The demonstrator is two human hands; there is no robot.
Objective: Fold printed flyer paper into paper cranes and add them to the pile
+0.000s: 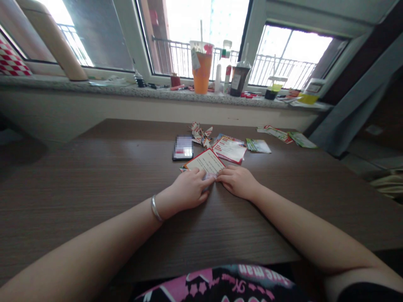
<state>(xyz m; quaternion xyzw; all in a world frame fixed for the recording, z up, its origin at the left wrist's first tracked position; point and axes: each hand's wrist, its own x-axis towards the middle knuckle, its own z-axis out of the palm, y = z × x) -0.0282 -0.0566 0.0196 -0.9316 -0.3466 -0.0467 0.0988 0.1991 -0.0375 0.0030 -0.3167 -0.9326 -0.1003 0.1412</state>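
Observation:
A printed paper card with a red border and lines of text lies turned cornerwise on the dark table. My left hand, with a silver bangle at the wrist, presses its fingers onto the card's lower left part. My right hand has its curled fingers at the card's lower right edge, and the fingertips of both hands nearly meet at the near corner. A strip of the card near my fingers looks paler; whether it is folded over I cannot tell. A phone with a lit, blurred screen lies just beyond the card.
Beyond the card lie folded paper pieces, a stack of printed cards, a small green-edged stack and loose cards. On the windowsill stand an orange drink cup, a dark drink cup and bottles.

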